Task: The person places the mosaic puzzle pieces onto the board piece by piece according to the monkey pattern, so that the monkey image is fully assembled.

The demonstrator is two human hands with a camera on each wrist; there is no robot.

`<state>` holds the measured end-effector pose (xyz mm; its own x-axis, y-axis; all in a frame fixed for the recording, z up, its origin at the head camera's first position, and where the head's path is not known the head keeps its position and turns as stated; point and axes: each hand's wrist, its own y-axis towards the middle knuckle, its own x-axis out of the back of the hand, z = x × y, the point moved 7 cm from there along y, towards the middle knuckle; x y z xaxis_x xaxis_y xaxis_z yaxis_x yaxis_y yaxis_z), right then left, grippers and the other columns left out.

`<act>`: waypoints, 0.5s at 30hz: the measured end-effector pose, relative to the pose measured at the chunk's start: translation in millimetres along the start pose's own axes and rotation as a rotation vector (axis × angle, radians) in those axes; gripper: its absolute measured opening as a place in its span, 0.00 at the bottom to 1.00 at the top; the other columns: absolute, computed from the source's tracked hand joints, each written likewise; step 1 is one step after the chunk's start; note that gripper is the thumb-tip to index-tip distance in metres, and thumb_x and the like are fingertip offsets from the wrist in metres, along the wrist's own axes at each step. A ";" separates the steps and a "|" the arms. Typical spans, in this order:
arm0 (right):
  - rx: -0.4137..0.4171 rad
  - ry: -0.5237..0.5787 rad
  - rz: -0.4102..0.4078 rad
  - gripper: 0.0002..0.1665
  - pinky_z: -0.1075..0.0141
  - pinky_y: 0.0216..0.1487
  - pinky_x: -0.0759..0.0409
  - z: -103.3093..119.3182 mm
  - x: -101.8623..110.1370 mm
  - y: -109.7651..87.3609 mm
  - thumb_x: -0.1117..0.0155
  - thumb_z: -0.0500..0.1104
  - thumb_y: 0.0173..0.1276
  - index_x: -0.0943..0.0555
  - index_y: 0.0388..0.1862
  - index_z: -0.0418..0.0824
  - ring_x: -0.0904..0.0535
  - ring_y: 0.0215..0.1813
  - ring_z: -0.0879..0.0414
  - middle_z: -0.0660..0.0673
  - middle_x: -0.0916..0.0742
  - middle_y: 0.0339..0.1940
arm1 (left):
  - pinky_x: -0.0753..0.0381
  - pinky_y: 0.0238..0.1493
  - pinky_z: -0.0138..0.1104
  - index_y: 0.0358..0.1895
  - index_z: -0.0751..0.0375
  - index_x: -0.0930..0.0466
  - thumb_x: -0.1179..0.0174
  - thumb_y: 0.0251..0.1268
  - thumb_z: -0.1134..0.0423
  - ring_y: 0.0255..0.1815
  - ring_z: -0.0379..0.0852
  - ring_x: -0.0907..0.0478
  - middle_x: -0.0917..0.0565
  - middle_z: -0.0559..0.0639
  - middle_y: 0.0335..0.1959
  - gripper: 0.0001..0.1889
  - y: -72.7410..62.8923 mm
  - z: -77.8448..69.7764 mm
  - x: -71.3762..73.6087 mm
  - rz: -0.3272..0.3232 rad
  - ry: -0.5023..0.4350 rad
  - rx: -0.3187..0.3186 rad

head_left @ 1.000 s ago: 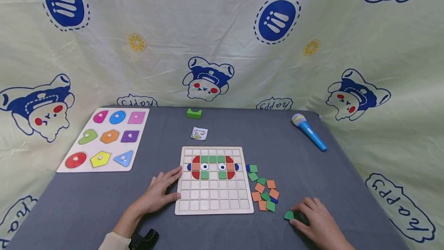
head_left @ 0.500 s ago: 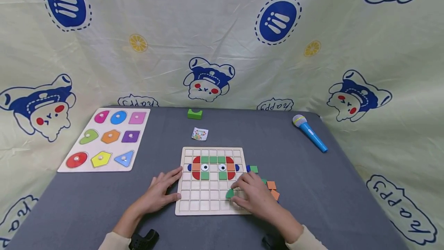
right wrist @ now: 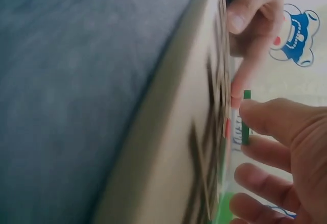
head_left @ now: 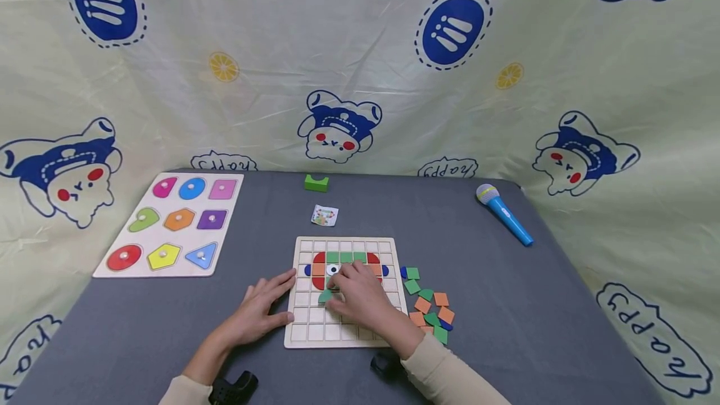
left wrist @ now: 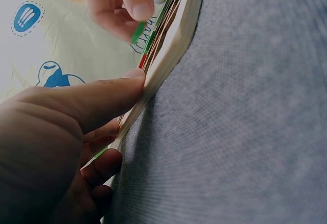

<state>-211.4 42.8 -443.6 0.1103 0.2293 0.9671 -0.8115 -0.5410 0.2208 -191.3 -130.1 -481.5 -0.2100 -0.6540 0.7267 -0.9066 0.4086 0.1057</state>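
Note:
In the head view, a pale wooden grid board (head_left: 304, 332) lies mid-table, with red, green, orange and blue tiles and white eye tiles set in its upper rows. My right hand (head_left: 364, 297) is over the board and pinches a green tile (head_left: 325, 297) with a rounded edge between thumb and finger. The right wrist view shows that green tile (right wrist: 247, 118) edge-on, raised off the board. My left hand (head_left: 260, 306) rests along the board's left side, fingers extended. Seen from the left wrist, the left thumb (left wrist: 115, 95) touches the board's edge. The right hand hides some set tiles.
Loose green, orange (head_left: 441, 299) and blue tiles lie right of the board. A knobbed shape puzzle (head_left: 191, 224) is at left, and a blue microphone (head_left: 509, 220) at right. Behind the board are a small card (head_left: 324, 215) and a green block (head_left: 316, 185).
My right hand has carried the green tile leftward from the table at right to over the board's middle. The left hand has stayed at the board's edge.

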 end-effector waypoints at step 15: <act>0.000 -0.023 0.034 0.14 0.63 0.47 0.30 10.9 -9.1 8.9 0.29 0.56 0.53 0.15 0.36 0.52 0.31 0.42 0.57 0.53 0.20 0.35 | 0.49 0.42 0.35 0.68 0.61 0.35 0.37 0.58 0.54 0.43 0.36 0.40 0.35 0.51 0.72 0.35 -0.6 -0.8 0.7 -0.013 0.026 -0.012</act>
<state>-213.4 27.1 -449.1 0.0963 0.1922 0.9766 -0.8151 -0.5478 0.1882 -190.6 -130.2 -480.5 -0.1883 -0.6431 0.7422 -0.9046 0.4078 0.1239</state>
